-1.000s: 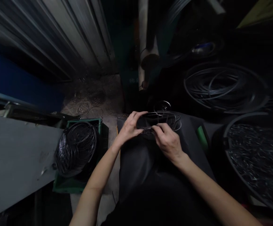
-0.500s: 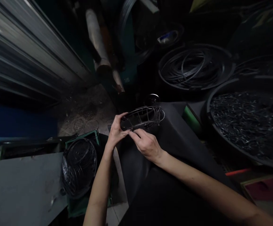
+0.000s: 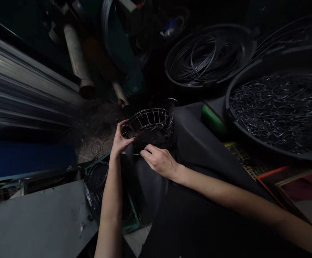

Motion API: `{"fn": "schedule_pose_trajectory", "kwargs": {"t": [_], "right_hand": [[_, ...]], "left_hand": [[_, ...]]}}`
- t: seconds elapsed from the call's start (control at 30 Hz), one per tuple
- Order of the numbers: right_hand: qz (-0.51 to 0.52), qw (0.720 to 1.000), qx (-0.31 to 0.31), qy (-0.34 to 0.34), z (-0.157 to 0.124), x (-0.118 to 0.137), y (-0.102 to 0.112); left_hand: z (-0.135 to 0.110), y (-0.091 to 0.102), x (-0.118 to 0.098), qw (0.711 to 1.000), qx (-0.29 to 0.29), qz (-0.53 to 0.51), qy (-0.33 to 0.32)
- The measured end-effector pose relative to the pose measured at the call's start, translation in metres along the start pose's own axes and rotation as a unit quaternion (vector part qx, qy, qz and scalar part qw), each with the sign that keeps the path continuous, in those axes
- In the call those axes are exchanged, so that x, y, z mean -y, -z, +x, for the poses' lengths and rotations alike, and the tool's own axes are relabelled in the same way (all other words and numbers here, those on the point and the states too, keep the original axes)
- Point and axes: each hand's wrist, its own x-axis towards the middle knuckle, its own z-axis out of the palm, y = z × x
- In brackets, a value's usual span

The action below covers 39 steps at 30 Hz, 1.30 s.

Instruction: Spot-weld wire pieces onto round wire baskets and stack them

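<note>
A round wire basket frame (image 3: 150, 123) rests over my dark-clad knee (image 3: 190, 143), its rim tilted toward me. My left hand (image 3: 119, 140) pinches the frame's near-left rim with thumb and fingers. My right hand (image 3: 159, 161) is closed on the lower front edge of the same frame, fingertips curled under the wire.
A big black tub (image 3: 276, 107) of short cut wire pieces stands at the right. A tub of coiled wire (image 3: 206, 55) lies behind. A green crate (image 3: 130, 224) with stacked wire frames (image 3: 96, 186) sits at lower left beside a grey panel (image 3: 37, 218). Pipes (image 3: 77, 61) lean at the back.
The view has swung to the right and down. The wire frame has tipped so its open rim faces me more; both hands have kept their hold on it.
</note>
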Motion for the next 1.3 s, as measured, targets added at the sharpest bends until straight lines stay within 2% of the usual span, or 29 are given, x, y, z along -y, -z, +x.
{"fn": "schedule_pose_trajectory", "kwargs": {"t": [0.17,0.3,0.37,0.43,0.53,0.6,0.73,0.87,1.1,1.3], "right_hand": [[0.015,1.000,-0.009,-0.011,-0.001,-0.005,-0.004],[0.122,0.991,-0.050,-0.020,-0.003,-0.011,0.002],[0.210,0.972,-0.093,-0.042,-0.003,-0.017,0.013],[0.299,0.942,-0.113,-0.100,0.000,-0.023,0.028],[0.401,0.886,-0.099,-0.210,0.014,-0.034,0.048],[0.430,0.865,-0.080,-0.247,0.026,-0.040,0.054],[0.403,0.874,-0.021,-0.269,0.039,-0.051,0.047],[0.359,0.888,0.004,-0.286,0.041,-0.059,0.033],[0.239,0.929,-0.020,-0.281,0.048,-0.053,0.025],[0.245,0.939,-0.072,-0.232,0.051,-0.047,0.018]], "left_hand": [[0.002,-0.003,0.000,1.000,0.003,0.000,-0.019],[-0.008,-0.007,-0.009,0.999,-0.015,0.021,-0.047],[-0.017,-0.010,-0.017,0.996,-0.040,0.044,-0.065],[-0.024,-0.013,-0.027,0.991,-0.067,0.076,-0.083],[-0.028,-0.017,-0.038,0.982,-0.087,0.136,-0.099],[-0.028,-0.020,-0.042,0.974,-0.087,0.187,-0.092],[-0.029,-0.030,-0.041,0.962,-0.066,0.254,-0.073],[-0.033,-0.039,-0.037,0.968,-0.016,0.237,-0.076],[-0.036,-0.039,-0.036,0.971,-0.004,0.225,-0.078],[-0.038,-0.035,-0.036,0.974,-0.036,0.214,-0.064]]}}
